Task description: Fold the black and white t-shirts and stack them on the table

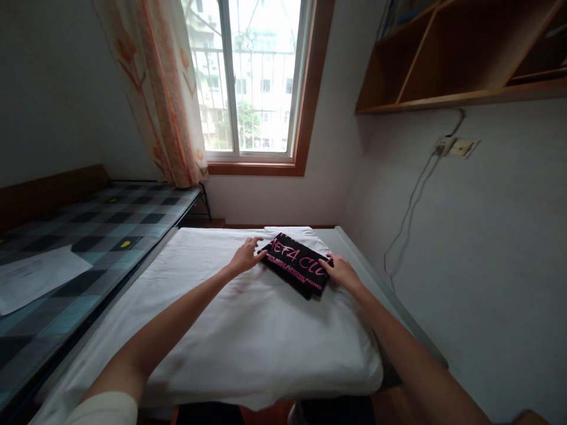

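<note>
A folded black T-shirt (295,264) with pink lettering lies at an angle on a white sheet (266,336). At its left corner is my left hand (245,256), thumb and fingers apart, the thumb tip by the cloth's edge. My right hand (343,273) holds the right edge, thumb over the printed side. Its other fingers are partly hidden behind the hand and the cloth.
The sheet covers a table (398,313) beside the right wall. To the left stands a bed with a checked mattress (146,206) and a paper sheet (44,277) on it. A curtain (166,106) hangs by the window; a wooden shelf (443,101) and a hanging cable (410,206) are at right.
</note>
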Motion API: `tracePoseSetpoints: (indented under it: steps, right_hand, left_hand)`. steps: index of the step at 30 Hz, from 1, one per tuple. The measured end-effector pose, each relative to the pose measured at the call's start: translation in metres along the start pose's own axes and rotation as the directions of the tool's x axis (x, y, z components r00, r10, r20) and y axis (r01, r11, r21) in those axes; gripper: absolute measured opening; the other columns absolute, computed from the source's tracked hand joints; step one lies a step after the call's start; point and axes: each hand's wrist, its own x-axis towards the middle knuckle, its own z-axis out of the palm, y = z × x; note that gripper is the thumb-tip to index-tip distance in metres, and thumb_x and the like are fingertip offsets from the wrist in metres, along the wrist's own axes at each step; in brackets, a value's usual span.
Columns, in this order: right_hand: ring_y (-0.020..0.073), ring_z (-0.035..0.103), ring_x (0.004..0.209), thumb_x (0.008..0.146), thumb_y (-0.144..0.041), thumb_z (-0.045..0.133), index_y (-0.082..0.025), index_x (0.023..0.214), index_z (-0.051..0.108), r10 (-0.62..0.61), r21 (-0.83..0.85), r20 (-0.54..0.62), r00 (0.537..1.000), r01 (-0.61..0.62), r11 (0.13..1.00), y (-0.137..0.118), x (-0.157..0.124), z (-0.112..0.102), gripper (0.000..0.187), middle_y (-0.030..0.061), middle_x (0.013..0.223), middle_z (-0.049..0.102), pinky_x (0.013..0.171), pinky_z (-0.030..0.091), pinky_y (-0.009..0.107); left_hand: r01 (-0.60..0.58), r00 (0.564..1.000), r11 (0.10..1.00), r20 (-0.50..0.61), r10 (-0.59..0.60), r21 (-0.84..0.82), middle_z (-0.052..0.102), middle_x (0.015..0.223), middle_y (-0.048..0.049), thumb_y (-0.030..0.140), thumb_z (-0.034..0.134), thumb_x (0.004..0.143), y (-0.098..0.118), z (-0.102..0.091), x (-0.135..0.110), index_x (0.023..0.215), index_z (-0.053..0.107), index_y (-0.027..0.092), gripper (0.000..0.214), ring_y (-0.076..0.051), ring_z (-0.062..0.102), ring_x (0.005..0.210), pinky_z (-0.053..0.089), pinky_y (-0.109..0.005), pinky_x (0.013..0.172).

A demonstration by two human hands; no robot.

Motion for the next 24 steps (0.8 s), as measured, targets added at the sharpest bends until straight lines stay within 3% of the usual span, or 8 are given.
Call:
tracePoseSetpoints:
  steps: [3, 8, 10, 14, 18, 22, 24]
  right_hand:
    - [0.0320, 0.056, 0.113, 0.087, -0.056, 0.048, -0.013, 0.128, 0.057, 0.056, -0.062, -0.056, 0.997, -0.060, 0.996, 0.000, -0.019, 0.011, 0.060, 0.0206, 0.120, 0.061, 0.096, 0.040, 0.042]
    - [0.0329, 0.047, 0.123, 0.090, -0.052, 0.044, -0.017, 0.144, 0.039, 0.032, 0.020, -0.109, 0.994, -0.031, 0.999, -0.016, -0.042, 0.029, 0.064, 0.0194, 0.139, 0.043, 0.099, 0.038, 0.046]
    - [0.0324, 0.047, 0.121, 0.088, -0.050, 0.047, -0.016, 0.141, 0.040, 0.030, 0.063, -0.183, 0.983, -0.019, 0.998, -0.021, -0.049, 0.028, 0.064, 0.0197, 0.138, 0.042, 0.099, 0.039, 0.046]
    - [0.0300, 0.054, 0.106, 0.084, -0.045, 0.054, -0.020, 0.128, 0.052, 0.066, 0.072, -0.304, 0.950, -0.047, 0.996, -0.030, -0.065, 0.012, 0.050, 0.0137, 0.113, 0.057, 0.093, 0.041, 0.045]
    - [0.0288, 0.059, 0.094, 0.086, -0.044, 0.053, -0.024, 0.121, 0.056, 0.055, 0.063, -0.188, 0.981, -0.044, 0.997, -0.040, -0.078, 0.001, 0.040, 0.0104, 0.099, 0.065, 0.086, 0.043, 0.043]
    - [0.0235, 0.064, 0.079, 0.084, -0.034, 0.054, -0.022, 0.116, 0.055, 0.010, 0.312, -0.037, 0.999, 0.002, 0.950, -0.048, -0.084, 0.007, 0.035, 0.0059, 0.087, 0.067, 0.076, 0.048, 0.036]
    - [0.0220, 0.063, 0.071, 0.080, -0.030, 0.055, -0.021, 0.109, 0.057, 0.015, 0.406, -0.024, 1.000, -0.004, 0.914, -0.049, -0.086, 0.012, 0.030, 0.0027, 0.076, 0.065, 0.072, 0.050, 0.036]
  left_hand:
    - [-0.115, 0.993, 0.989, 0.030, 0.118, -0.090, 0.059, 0.122, -0.0100, 0.047, 0.058, 0.084, -0.010, 0.015, 0.009, 0.126, 0.057, 0.025, 0.048, -0.022, 0.062, 0.102, 0.048, -0.034, 0.089]
    - [0.150, 0.989, 0.969, 0.046, -0.144, -0.197, 0.069, 0.092, -0.0103, 0.042, 0.057, 0.083, -0.026, 0.038, 0.024, 0.093, 0.066, 0.014, 0.031, -0.023, 0.065, 0.087, 0.051, -0.033, 0.077]
    - [0.176, 0.984, 0.960, 0.036, -0.173, -0.217, 0.070, 0.086, -0.0083, 0.039, 0.060, 0.080, -0.029, 0.042, 0.028, 0.082, 0.064, 0.015, 0.024, -0.022, 0.065, 0.082, 0.051, -0.031, 0.074]
    - [0.157, 0.987, 0.962, 0.012, -0.158, -0.222, 0.069, 0.084, -0.0047, 0.032, 0.059, 0.079, -0.029, 0.046, 0.030, 0.078, 0.062, 0.018, 0.015, -0.019, 0.064, 0.082, 0.051, -0.029, 0.074]
    - [0.167, 0.983, 0.961, -0.032, -0.178, -0.220, 0.068, 0.083, -0.0040, 0.032, 0.057, 0.081, -0.030, 0.048, 0.032, 0.080, 0.061, 0.019, 0.014, -0.019, 0.064, 0.082, 0.050, -0.030, 0.074]
    - [0.156, 0.984, 0.956, -0.047, -0.173, -0.249, 0.068, 0.080, -0.0035, 0.038, 0.060, 0.079, -0.034, 0.048, 0.033, 0.077, 0.060, 0.019, 0.018, -0.019, 0.063, 0.079, 0.049, -0.029, 0.072]
    - [0.151, 0.985, 0.950, -0.036, -0.167, -0.275, 0.068, 0.079, -0.0034, 0.040, 0.060, 0.078, -0.035, 0.048, 0.031, 0.076, 0.060, 0.019, 0.022, -0.018, 0.063, 0.076, 0.049, -0.028, 0.070]
